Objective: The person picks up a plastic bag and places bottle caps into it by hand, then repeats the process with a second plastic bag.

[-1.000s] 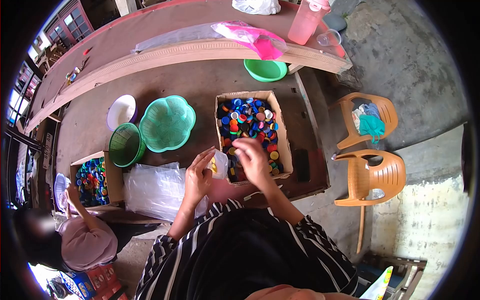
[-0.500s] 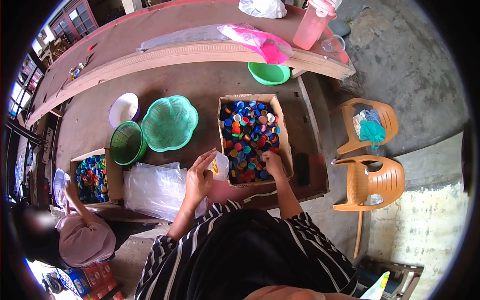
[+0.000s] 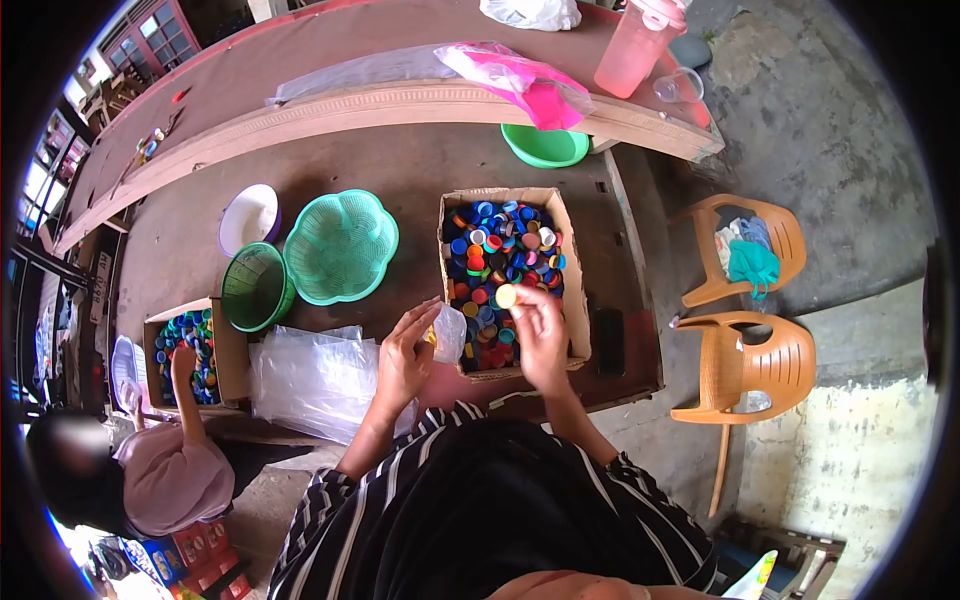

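Note:
My right hand (image 3: pixel 541 340) pinches a pale yellow bottle cap (image 3: pixel 506 296) above the near part of a cardboard box (image 3: pixel 579 290). Loose bottle caps (image 3: pixel 497 250) in blue, red, white and other colours fill that box. Just left of the box, my left hand (image 3: pixel 405 352) is closed on a small clear plastic bag (image 3: pixel 449 335), with something yellow showing inside it. Flat clear plastic bags (image 3: pixel 310 378) lie in a stack beside my left wrist.
Left of centre stand a green flower-shaped basket (image 3: pixel 340 245), a darker green basket (image 3: pixel 257 287) and a white-and-purple bowl (image 3: pixel 250 220). A co-worker (image 3: pixel 175 470) reaches into another box of caps (image 3: pixel 190 345). A raised wooden ledge (image 3: pixel 380 102) crosses behind; orange chairs (image 3: pixel 750 370) stand right.
My right hand has risen out of the caps and moved slightly left, now with a yellow cap in its fingers. The co-worker's hand has shifted over the other box.

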Demonstrator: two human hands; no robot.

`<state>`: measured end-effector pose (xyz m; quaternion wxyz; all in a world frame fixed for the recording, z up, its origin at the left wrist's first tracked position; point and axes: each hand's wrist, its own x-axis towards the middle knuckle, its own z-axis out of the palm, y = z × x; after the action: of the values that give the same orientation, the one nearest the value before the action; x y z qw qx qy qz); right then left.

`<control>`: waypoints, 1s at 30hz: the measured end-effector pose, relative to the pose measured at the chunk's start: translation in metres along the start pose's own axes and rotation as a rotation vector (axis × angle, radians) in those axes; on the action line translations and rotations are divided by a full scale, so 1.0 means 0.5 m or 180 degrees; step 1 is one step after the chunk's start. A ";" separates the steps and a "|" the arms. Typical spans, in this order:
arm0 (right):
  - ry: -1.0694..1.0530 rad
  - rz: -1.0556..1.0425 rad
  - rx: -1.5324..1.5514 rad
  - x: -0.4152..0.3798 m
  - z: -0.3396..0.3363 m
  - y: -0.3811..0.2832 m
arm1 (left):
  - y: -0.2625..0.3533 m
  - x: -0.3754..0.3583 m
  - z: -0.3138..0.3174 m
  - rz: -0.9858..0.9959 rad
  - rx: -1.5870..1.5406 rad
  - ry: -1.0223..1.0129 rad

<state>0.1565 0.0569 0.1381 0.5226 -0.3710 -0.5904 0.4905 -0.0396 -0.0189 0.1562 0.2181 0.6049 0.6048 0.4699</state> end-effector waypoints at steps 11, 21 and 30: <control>-0.0343 -0.0101 -0.2198 0.094 -0.057 0.149 | -0.017 0.008 -0.019 -0.0062 0.0075 0.0113; -0.1068 0.0629 -0.4634 0.048 -0.136 0.359 | -0.024 0.022 -0.013 -0.0223 -0.0036 0.0012; -0.0795 0.0997 -0.3546 0.069 -0.129 0.293 | -0.014 0.015 -0.014 -0.0164 -0.0030 0.0026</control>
<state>0.2027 0.1376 0.0035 0.0971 -0.6117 -0.7543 0.2179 -0.0504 -0.0129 0.1559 0.2305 0.5862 0.6188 0.4694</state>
